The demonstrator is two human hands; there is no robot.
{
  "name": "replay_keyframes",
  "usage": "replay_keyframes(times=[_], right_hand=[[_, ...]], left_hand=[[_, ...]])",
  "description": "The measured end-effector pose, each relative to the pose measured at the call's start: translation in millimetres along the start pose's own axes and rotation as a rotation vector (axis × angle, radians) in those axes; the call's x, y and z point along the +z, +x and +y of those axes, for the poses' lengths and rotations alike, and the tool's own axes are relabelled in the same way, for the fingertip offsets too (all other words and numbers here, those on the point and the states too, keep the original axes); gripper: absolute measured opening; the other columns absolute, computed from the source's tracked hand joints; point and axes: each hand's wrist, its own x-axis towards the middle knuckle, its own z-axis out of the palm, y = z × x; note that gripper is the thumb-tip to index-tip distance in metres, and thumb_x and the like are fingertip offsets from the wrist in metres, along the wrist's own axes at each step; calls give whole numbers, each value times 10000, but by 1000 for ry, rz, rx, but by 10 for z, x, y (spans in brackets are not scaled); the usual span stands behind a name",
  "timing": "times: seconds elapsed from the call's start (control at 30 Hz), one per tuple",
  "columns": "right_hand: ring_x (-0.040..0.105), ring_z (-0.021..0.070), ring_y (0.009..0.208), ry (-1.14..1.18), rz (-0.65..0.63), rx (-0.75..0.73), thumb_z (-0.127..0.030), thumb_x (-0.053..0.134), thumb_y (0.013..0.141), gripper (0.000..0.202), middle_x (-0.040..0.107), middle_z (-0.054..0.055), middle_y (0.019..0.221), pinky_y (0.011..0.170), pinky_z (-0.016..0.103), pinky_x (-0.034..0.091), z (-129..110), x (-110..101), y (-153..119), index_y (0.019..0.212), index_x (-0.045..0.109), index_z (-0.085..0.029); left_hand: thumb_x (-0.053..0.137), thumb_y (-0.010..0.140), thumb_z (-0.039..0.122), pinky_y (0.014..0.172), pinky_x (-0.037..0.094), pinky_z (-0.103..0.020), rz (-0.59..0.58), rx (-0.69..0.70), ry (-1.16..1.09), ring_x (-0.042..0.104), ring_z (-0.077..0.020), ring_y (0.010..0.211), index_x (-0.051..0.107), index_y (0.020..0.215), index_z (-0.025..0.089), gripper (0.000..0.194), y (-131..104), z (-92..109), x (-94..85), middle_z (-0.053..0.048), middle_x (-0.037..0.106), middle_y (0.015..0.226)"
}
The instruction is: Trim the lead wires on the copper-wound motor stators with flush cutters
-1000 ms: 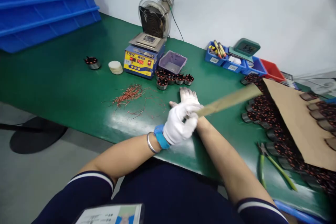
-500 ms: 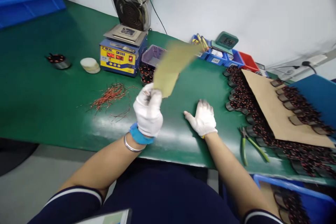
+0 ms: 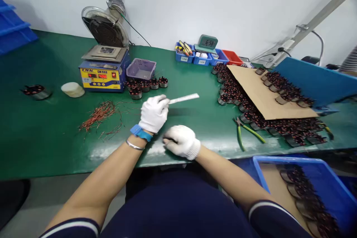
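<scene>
My left hand [image 3: 154, 113], in a white glove with a blue wrist strap, is closed on one end of a piece of cardboard [image 3: 184, 98]. The cardboard shows nearly edge-on, as a thin pale strip pointing right above the green table. Close to the table's front edge, my right hand [image 3: 182, 142] rests with its gloved fingers curled in; whatever may be inside them is hidden. Left of my left hand lies a loose pile of copper wire bits [image 3: 99, 114]. Several small motor stators with copper windings [image 3: 135, 92] stand just beyond it.
A yellow-and-blue solder pot [image 3: 103, 76] and a purple tray [image 3: 141, 69] stand behind. Green-handled pliers [image 3: 253, 134] lie at right, beside rows of stators [image 3: 232, 95] and a brown board [image 3: 248, 93]. Below the table edge is a blue crate [image 3: 295, 160].
The cardboard has turned from broad side to edge-on and dropped lower. My right hand has moved left towards my left hand, and its spread fingers have curled. The camera view has shifted.
</scene>
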Motion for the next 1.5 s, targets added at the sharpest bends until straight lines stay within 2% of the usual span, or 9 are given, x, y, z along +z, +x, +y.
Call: replay_keyframes(times=[0.1,0.3,0.47,0.7,0.97,1.1,1.3,1.4,1.5], right_hand=[[651,180,751,29,129,86,-331,494,844,242,710,41,805,730,289,495,110,-198,-495,819,689,-190],[673,183,847,60,349,304,-310,486,881,230,719,51,908,779,306,535,231,-255,-814,934,686,-210],[672,191,880,70,367,370,-352,506,876,244,715,36,943,810,313,539,286,-141,-817,989,679,-221],[487,249,1257,-133,382,447,-384,536,824,486,525,111,1358,1059,373,407,438,-204,-718,1259,547,-167],[342,344,1349,-316,246,712,-542,535,817,756,282,172,1528,1060,450,352,1150,-419,-296,1438,353,-150],[498,335,1210,-330,75,787,-574,491,841,713,497,185,1370,959,438,436,1455,-553,-31,1415,401,-160],[630,354,976,-438,-172,810,-289,608,797,318,662,218,1014,820,470,492,1555,-678,303,1041,692,-104],[611,359,1018,-507,-180,789,-258,574,821,315,645,237,1048,854,481,479,1453,-628,243,1051,692,-77],[546,350,1126,-543,-139,726,-397,424,920,446,596,218,1192,918,479,455,1345,-562,22,1174,643,-104]], left_hand=[[508,819,233,945,449,-447,-266,91,93,576,-278,1097,685,1050,244,291,-17,55,108,-74,637,1227],[380,909,482,1140,270,-413,-254,75,155,361,-251,1365,374,1434,146,624,-311,170,-37,-116,368,1517],[294,836,740,1130,219,-544,-344,1,243,324,-323,1381,392,1422,130,851,-632,65,-125,-165,377,1504],[297,829,736,1073,258,-579,-205,-245,360,355,-395,1339,413,1389,49,895,-790,-159,-248,-257,397,1455],[369,844,680,1129,185,-563,-40,-275,420,293,-377,1385,407,1408,85,820,-972,79,-261,-213,338,1510],[402,843,676,1126,236,-535,-18,-236,347,357,-358,1357,486,1356,137,749,-1136,207,-225,-178,413,1476],[503,850,584,1100,314,-483,181,-210,202,483,-312,1272,576,1229,154,578,-1192,181,-206,-140,560,1349],[540,855,513,1067,363,-432,304,-144,130,561,-270,1183,618,1129,157,455,-1202,159,-220,-119,635,1245],[554,858,457,1030,396,-397,372,-129,96,586,-241,1130,629,1076,166,372,-1221,153,-236,-99,659,1199]])
